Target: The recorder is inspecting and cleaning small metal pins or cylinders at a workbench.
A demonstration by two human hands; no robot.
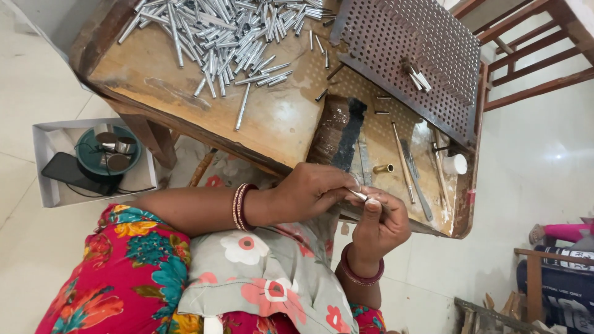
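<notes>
Left hand (309, 195): curled nearly closed, its fingertips pinched on one end of a short, thin silver metal tube (357, 195); red bangles sit on the wrist.
Right hand (377, 226): curled nearly closed from below, thumb and fingers gripping the other end of the same tube, so both hands meet at it.
Tube in hand: held just off the near edge of the worn wooden workbench (185, 74), above a flowered grey cloth (266, 266) on the lap.
Waiting stock: a big loose heap of similar silver tubes (229, 34) lies at the far left of the bench, apparently still to be handled.
Perforated metal board (408, 55): leans at the far right; only a small cluster of tubes (417, 77) stands in its holes, nearly all holes bare. Judged from this, little is done and most remains.
Bench near right: a small brass ferrule (383, 168), long thin rods and files (408, 164), and a small white pot (456, 164).
Floor, left: a white cardboard box (46, 139) holding a teal round dish (93, 158) and a black phone (65, 170).
</notes>
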